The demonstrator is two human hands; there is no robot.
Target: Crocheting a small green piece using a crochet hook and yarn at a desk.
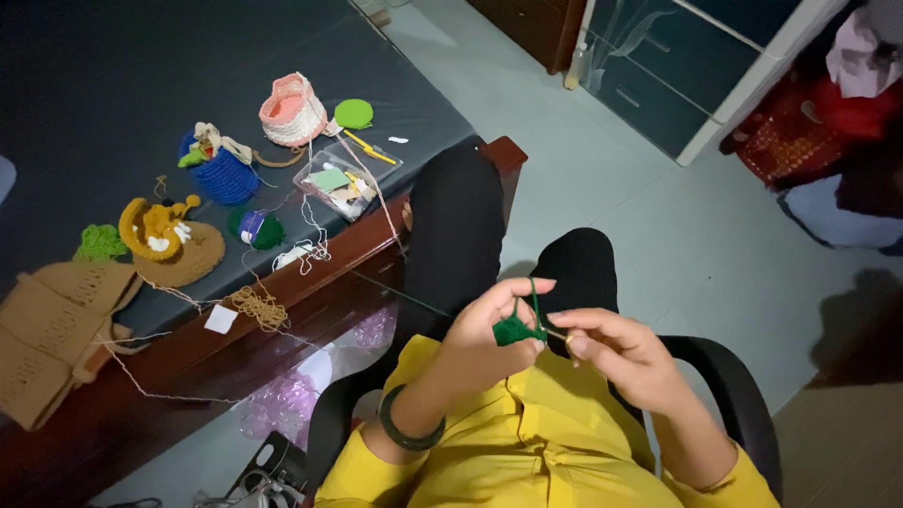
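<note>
Big dark tabletop [113,85] sits well off past the fingertips on the left-hand side, littered with finished crochet bits: a tan openwork bag [56,329], a blue basket [224,174], a pink and white pouch [292,111], plus a clear box of notions [340,183]. Down in the lap, the left hand [489,343] has thumb and fingers pinched closed on a small green crochet piece [515,329], with green yarn [533,296] looped up over the index finger. The right hand [621,353] is curled shut around a slim hook [557,333], tip right at the edge of the piece, between both sets of fingertips. If it were me I'd keep that yarn loop snug over the finger and pinch just beside the working stitch so it doesn't twist.
</note>
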